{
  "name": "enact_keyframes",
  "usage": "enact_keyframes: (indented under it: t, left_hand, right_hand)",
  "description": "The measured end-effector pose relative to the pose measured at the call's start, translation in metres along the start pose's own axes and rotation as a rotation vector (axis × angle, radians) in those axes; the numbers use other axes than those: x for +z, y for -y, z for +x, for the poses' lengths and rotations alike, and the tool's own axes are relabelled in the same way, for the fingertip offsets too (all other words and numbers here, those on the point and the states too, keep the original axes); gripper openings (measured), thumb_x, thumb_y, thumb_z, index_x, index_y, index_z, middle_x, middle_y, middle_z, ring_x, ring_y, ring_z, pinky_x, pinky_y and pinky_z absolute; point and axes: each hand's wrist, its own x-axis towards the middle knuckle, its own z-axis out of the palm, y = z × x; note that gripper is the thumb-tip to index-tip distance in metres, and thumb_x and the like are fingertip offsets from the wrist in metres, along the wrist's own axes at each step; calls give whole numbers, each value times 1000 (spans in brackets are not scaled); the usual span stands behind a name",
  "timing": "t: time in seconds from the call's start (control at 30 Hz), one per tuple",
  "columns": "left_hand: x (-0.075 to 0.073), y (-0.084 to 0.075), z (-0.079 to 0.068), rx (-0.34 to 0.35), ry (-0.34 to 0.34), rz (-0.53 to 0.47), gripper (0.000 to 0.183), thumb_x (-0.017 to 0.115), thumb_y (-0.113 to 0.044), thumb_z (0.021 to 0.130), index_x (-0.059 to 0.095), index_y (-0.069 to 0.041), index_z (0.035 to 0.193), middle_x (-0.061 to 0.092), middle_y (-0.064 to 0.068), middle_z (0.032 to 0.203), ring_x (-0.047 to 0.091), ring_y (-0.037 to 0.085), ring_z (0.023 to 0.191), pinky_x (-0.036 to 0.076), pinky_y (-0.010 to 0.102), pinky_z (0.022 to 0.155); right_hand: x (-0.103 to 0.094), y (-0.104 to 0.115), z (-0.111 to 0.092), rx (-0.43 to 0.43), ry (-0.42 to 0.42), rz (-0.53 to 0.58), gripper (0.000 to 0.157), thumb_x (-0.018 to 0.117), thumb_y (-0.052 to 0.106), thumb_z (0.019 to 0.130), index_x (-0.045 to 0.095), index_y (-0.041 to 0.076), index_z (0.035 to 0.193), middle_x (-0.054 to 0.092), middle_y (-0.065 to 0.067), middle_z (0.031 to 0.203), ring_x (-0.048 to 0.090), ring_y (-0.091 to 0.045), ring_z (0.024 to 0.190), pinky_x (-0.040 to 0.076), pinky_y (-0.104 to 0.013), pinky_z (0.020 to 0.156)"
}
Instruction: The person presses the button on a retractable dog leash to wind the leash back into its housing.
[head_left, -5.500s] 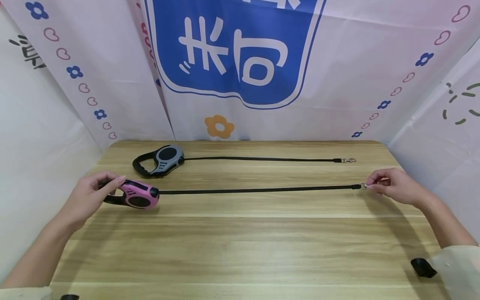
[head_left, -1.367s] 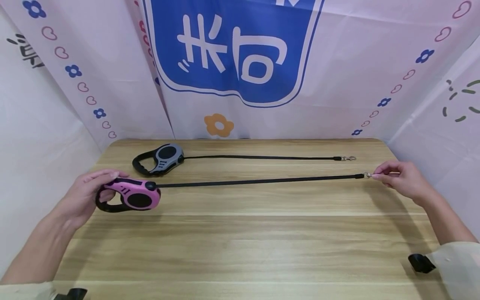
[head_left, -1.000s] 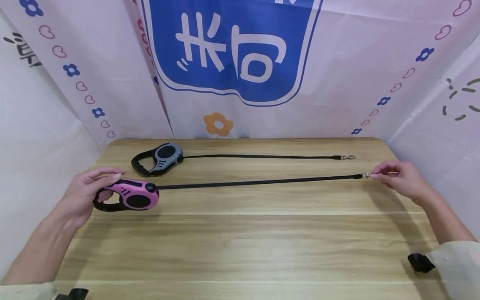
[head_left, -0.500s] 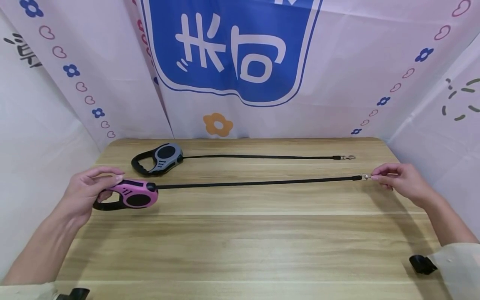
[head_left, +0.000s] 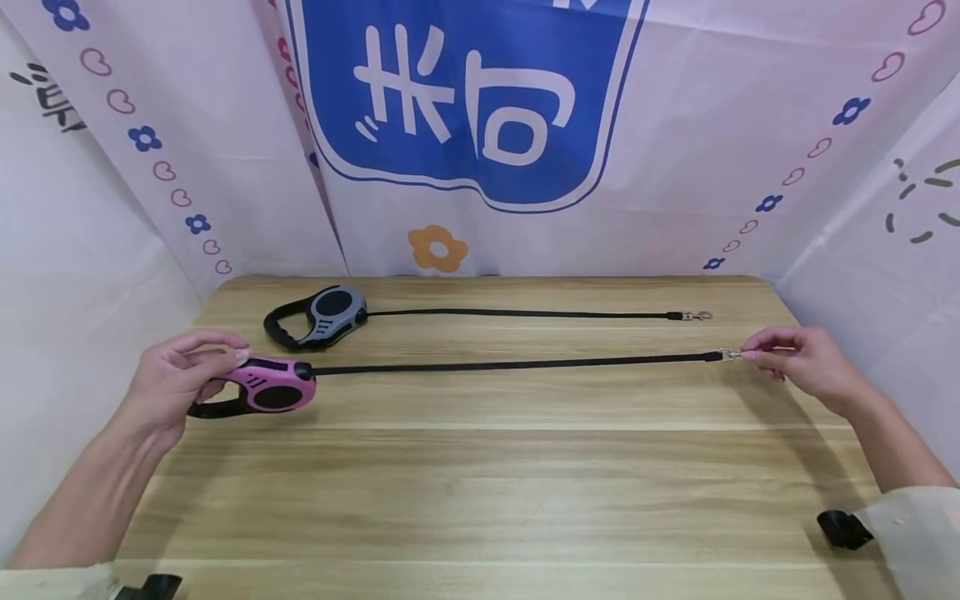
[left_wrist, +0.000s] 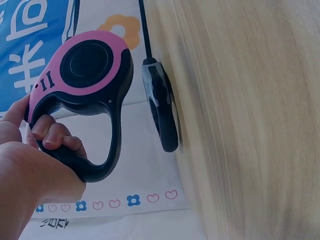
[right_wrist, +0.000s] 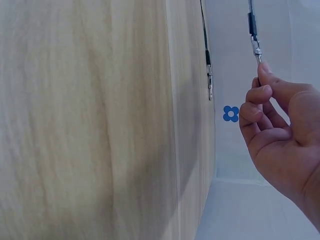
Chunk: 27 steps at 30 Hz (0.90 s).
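A pink and black retractable dog leash (head_left: 276, 398) is held above the table at the left by my left hand (head_left: 168, 387). In the left wrist view, fingers of that hand curl through the black handle loop (left_wrist: 117, 135). The black strap (head_left: 517, 365) stretches taut across to the right. My right hand (head_left: 806, 367) pinches the metal snap hook (head_left: 730, 355) at the strap's end between thumb and forefinger. Behind it, a grey and black retractable leash (head_left: 318, 317) lies on the table, its strap drawn out to the right and ending in another snap hook (head_left: 697, 316).
The wooden table (head_left: 480, 500) runs up to a white printed cloth (head_left: 675, 167) at the back. White cloth walls (head_left: 67, 292) close in both sides. A black device (head_left: 843, 529) sits by the right sleeve, and another (head_left: 153, 587) by the left.
Since the earliest frame, the right hand and hook have risen slightly and the pink leash has shifted a little. Over the last second both hands stay almost still. The grey leash has not moved.
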Motion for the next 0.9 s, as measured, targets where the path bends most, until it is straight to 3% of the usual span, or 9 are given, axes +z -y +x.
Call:
enact_keyframes:
  t: [0.53,0.9]
  left_hand:
    - [-1,6,7,10,26,17,29,61,2,102,84,-13,94,71,-5,76,49,3,55,28,24,49]
    - [-1,9,10,9,57,17,29,58,2,104,83,-12,99,69,-4,75,48,7,57,32,24,51]
  right_hand:
    - [6,1,4,-28,11,23,4,69,-3,97,73,-3,97,70,3,81,59,-13,61,46,-29,53]
    - [1,-1,3,7,25,34,6,67,-4,98,72,-5,100,69,4,82,59,-12,63,47,-28,56]
